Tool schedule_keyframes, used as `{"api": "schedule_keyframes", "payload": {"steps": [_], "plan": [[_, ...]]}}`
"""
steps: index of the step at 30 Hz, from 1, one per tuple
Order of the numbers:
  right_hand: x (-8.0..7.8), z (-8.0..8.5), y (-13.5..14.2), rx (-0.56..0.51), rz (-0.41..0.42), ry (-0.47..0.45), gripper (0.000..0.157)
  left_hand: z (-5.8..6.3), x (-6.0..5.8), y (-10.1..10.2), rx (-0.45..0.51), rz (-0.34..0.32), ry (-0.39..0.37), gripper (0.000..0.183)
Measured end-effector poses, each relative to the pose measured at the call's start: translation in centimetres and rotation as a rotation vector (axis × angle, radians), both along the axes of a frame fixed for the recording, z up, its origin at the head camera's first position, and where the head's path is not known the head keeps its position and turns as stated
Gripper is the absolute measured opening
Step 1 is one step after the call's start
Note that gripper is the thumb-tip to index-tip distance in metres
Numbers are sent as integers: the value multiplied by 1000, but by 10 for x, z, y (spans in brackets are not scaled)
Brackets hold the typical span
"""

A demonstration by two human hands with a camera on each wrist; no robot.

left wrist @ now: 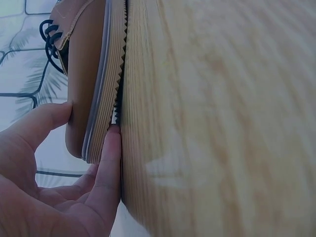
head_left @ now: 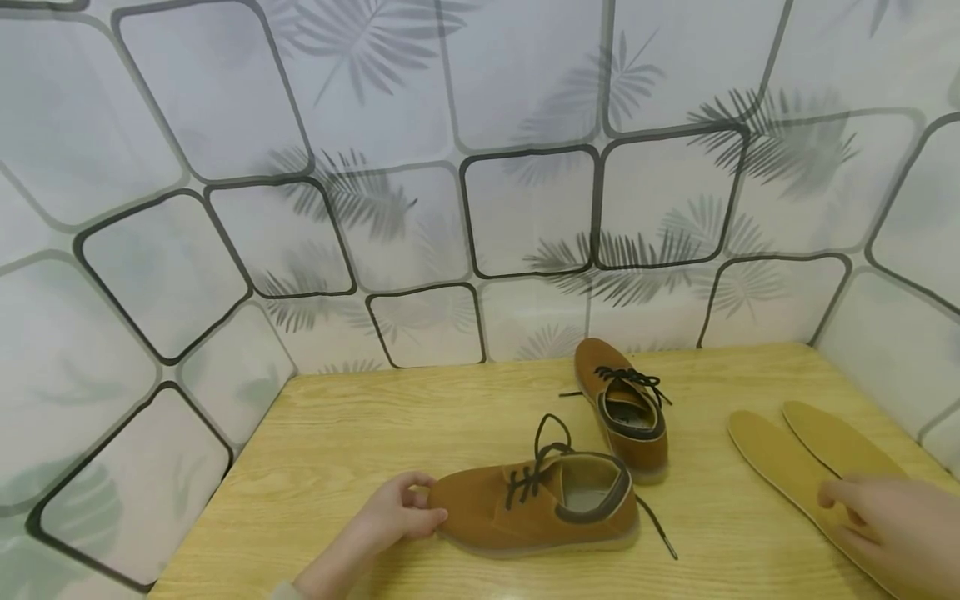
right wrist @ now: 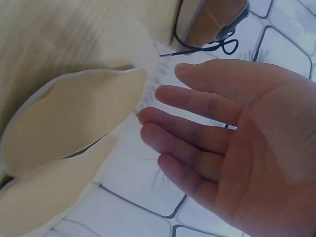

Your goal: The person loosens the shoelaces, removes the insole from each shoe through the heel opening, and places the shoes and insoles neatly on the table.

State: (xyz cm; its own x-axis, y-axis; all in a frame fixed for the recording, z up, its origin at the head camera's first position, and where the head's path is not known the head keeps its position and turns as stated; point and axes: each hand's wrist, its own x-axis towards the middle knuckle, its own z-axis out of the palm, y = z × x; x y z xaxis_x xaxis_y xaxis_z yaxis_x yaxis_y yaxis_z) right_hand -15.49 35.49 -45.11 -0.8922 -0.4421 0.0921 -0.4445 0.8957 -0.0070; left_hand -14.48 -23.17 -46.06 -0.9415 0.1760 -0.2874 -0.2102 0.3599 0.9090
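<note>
A brown lace-up shoe [head_left: 480, 508] with dark laces lies sideways across the table, toe to the left. My left hand [head_left: 397, 512] grips its toe. In the left wrist view the thumb presses the upper of the shoe [left wrist: 85, 98], and the fingers reach under its ridged sole. My right hand [head_left: 892, 525] hovers at the near end of a tan insole [head_left: 772, 454], and a second insole [head_left: 840, 433] lies beside that one. The right wrist view shows that hand [right wrist: 242, 133] with relaxed, slightly bent fingers and nothing in its palm.
A matching brown shoe [head_left: 637, 454] stands farther back, toe toward the wall, its heel close to the nearer shoe. One loose lace [head_left: 656, 525] trails on the wooden table [head_left: 360, 425]. Patterned sheeting [head_left: 525, 208] rises behind and at both sides.
</note>
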Motion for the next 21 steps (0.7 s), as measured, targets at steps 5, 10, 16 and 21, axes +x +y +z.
{"api": "schedule_keyframes", "payload": {"steps": [5,10,16,21], "plan": [[-8,12,-14,50,30,-22,29,0,-1,-1,5,-7,-2,62],[-12,21,-26,32,112,65,30,1,0,-1,6,-7,-2,62],[-13,25,-43,-24,249,253,37,2,2,-1,-1,-5,-1,63],[-14,28,-60,-39,277,325,39,0,0,-1,-3,1,5,63]]}}
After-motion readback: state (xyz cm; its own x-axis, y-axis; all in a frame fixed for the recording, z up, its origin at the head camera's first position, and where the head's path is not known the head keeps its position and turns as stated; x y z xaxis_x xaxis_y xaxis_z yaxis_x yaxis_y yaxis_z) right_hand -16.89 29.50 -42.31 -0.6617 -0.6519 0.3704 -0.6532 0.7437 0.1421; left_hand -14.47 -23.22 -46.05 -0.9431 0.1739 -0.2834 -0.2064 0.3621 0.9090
